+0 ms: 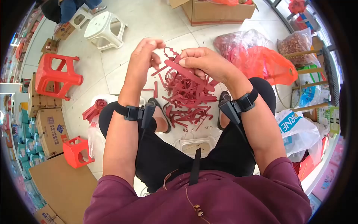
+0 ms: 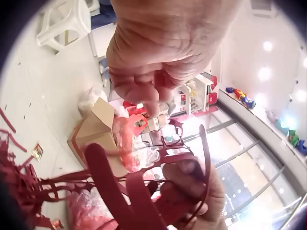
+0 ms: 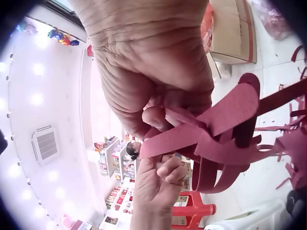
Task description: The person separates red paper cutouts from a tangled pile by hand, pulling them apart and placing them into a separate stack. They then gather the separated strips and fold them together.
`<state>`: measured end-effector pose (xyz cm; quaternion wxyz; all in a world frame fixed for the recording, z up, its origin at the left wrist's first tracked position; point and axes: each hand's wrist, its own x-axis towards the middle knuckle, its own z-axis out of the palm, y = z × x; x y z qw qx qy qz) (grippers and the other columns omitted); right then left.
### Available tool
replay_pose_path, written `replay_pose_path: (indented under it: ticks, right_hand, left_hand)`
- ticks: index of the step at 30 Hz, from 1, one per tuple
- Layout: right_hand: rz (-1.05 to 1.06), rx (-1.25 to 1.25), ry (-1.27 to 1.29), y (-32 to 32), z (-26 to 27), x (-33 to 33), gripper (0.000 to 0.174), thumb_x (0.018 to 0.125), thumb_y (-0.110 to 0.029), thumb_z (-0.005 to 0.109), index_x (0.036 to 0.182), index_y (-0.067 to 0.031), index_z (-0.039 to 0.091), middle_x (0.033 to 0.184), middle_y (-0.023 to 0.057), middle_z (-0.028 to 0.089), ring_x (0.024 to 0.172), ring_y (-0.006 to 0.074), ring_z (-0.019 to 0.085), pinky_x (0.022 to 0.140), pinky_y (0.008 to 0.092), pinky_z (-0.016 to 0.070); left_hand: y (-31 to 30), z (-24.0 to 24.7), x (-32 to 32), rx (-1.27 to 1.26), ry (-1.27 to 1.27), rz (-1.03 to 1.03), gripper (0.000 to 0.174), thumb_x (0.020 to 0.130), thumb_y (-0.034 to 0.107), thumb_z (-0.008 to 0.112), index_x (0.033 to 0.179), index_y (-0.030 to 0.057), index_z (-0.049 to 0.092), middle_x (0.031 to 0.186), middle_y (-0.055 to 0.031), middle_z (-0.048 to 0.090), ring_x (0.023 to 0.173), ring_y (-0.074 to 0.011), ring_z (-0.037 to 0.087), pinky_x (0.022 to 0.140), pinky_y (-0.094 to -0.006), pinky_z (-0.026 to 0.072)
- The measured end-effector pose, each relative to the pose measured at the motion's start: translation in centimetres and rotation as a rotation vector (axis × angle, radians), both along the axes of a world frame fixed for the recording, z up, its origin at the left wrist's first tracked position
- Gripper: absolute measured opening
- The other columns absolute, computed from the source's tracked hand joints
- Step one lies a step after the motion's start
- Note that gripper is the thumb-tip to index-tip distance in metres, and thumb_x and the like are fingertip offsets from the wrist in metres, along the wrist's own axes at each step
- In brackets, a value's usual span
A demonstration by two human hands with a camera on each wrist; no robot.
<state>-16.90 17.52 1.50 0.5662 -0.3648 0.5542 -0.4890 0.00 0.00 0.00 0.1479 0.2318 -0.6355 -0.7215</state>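
Note:
The right hand (image 1: pixel 203 62) pinches a bunch of dark red strips (image 1: pixel 190 74) with rounded ends between thumb and curled fingers; in the right wrist view the strips (image 3: pixel 206 124) fan out past the palm. A little to the left, the left hand (image 1: pixel 144 56) is raised with its fingers loosely bent and nothing visible in them. The left wrist view shows a gap between the left hand (image 2: pixel 158 57) and the strips (image 2: pixel 115 187). Under both hands, a heap of red strips (image 1: pixel 186 89) lies on the floor between the feet.
Red stools (image 1: pixel 56 74) and a white stool (image 1: pixel 102 28) stand to the left, near cardboard boxes (image 1: pixel 50 130). A carton (image 1: pixel 220 13) is ahead. Plastic bags (image 1: pixel 261 67) lie to the right. A bundle of red strips (image 1: pixel 95 108) rests beside the left knee.

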Motion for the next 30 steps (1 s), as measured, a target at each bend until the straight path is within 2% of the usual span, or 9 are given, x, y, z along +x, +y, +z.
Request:
replay_pose_path:
  ticks: [4, 7, 9, 12, 15, 21, 26, 29, 30]
  right_hand:
    - [0.022, -0.025, 0.015, -0.1, 0.4, 0.0, 0.015, 0.094, -0.024, 0.064, 0.093, -0.0101, 0.07, 0.067, -0.0073, 0.054, 0.05, 0.0022, 0.039, 0.047, 0.0197, 0.0286]
    - [0.03, -0.002, -0.011, 0.5, 0.3, 0.5, 0.015, 0.093, -0.024, 0.065, 0.091, -0.0099, 0.07, 0.066, -0.0073, 0.053, 0.049, 0.0024, 0.038, 0.046, 0.0205, 0.0281]
    - [0.007, 0.004, -0.005, 0.6, 0.3, 0.2, 0.015, 0.093, -0.024, 0.064, 0.091, -0.0098, 0.069, 0.066, -0.0073, 0.053, 0.05, 0.0023, 0.037, 0.046, 0.0203, 0.0279]
    - [-0.032, 0.028, -0.002, 0.7, 0.0, -0.4, 0.015, 0.093, -0.023, 0.064, 0.091, -0.0095, 0.069, 0.066, -0.0071, 0.053, 0.05, 0.0021, 0.038, 0.047, 0.02, 0.0286]
    - [-0.052, 0.043, -0.039, 0.8, 0.0, -0.8, 0.015, 0.093, -0.023, 0.064, 0.091, -0.0089, 0.068, 0.067, -0.0064, 0.055, 0.052, 0.002, 0.041, 0.047, 0.0198, 0.03]
    - [-0.208, -0.009, -0.058, 0.6, -1.5, -1.8, 0.016, 0.096, -0.022, 0.062, 0.092, -0.0076, 0.065, 0.072, -0.0038, 0.061, 0.056, 0.0031, 0.052, 0.049, 0.0196, 0.0375]
    - [-0.173, 0.008, -0.03, 0.2, -1.0, -0.3, 0.018, 0.099, -0.022, 0.058, 0.101, -0.0056, 0.065, 0.079, -0.0004, 0.066, 0.063, 0.0053, 0.061, 0.053, 0.0202, 0.047]
    - [-0.232, 0.006, 0.004, 0.5, -0.5, -1.0, 0.021, 0.099, -0.023, 0.056, 0.102, -0.004, 0.066, 0.083, 0.0021, 0.068, 0.063, 0.0067, 0.061, 0.053, 0.0213, 0.0473]
    - [-0.252, 0.0, 0.013, 0.6, -0.4, -1.4, 0.022, 0.099, -0.023, 0.056, 0.102, -0.0035, 0.066, 0.084, 0.0029, 0.069, 0.062, 0.007, 0.061, 0.053, 0.0215, 0.0473]
  left_hand:
    - [1.7, 0.0, -1.2, -0.392, 0.019, -0.186, 0.025, 0.095, 0.012, 0.056, 0.118, 0.0108, 0.065, 0.12, -0.0055, 0.064, 0.071, -0.0066, 0.049, 0.067, -0.0219, 0.0454]
    - [3.1, -0.1, -0.6, -0.242, -0.09, -0.267, 0.016, 0.096, 0.01, 0.054, 0.109, 0.0097, 0.064, 0.093, 0.0028, 0.066, 0.074, -0.0057, 0.052, 0.067, -0.0227, 0.045]
    - [2.6, -0.4, -0.6, -0.166, -0.101, -0.28, 0.014, 0.098, 0.011, 0.054, 0.108, 0.01, 0.063, 0.093, 0.0039, 0.066, 0.075, -0.006, 0.052, 0.067, -0.0237, 0.0456]
    - [1.8, -0.9, -0.8, -0.349, -0.144, -0.176, 0.012, 0.1, 0.012, 0.053, 0.105, 0.0105, 0.063, 0.09, 0.0032, 0.066, 0.071, -0.0068, 0.053, 0.064, -0.0236, 0.0447]
    - [0.7, -2.8, -0.6, -0.903, -0.266, 0.034, 0.013, 0.099, 0.018, 0.058, 0.101, 0.0057, 0.06, 0.083, 0.0003, 0.066, 0.068, -0.0094, 0.058, 0.061, -0.0263, 0.0488]
    - [2.7, 0.3, -0.5, 0.117, -0.153, -0.029, 0.028, 0.098, 0.032, 0.064, 0.104, 0.0055, 0.06, 0.072, 0.0031, 0.055, 0.057, -0.0053, 0.049, 0.05, -0.0206, 0.0389]
    - [4.9, -0.5, -1.5, 0.049, -0.145, 0.028, 0.03, 0.098, 0.038, 0.063, 0.096, 0.0079, 0.065, 0.075, 0.0028, 0.059, 0.059, -0.0044, 0.049, 0.052, -0.0194, 0.0389]
    - [3.2, -1.3, -1.5, -0.168, -0.138, 0.118, 0.035, 0.1, 0.041, 0.06, 0.095, 0.0075, 0.065, 0.08, -0.0015, 0.066, 0.066, -0.0061, 0.054, 0.056, -0.0202, 0.0415]
    - [2.1, -1.5, -1.4, -0.395, -0.219, 0.125, 0.037, 0.101, 0.043, 0.056, 0.093, 0.0084, 0.064, 0.085, -0.0052, 0.07, 0.072, -0.0086, 0.058, 0.061, -0.0222, 0.0447]
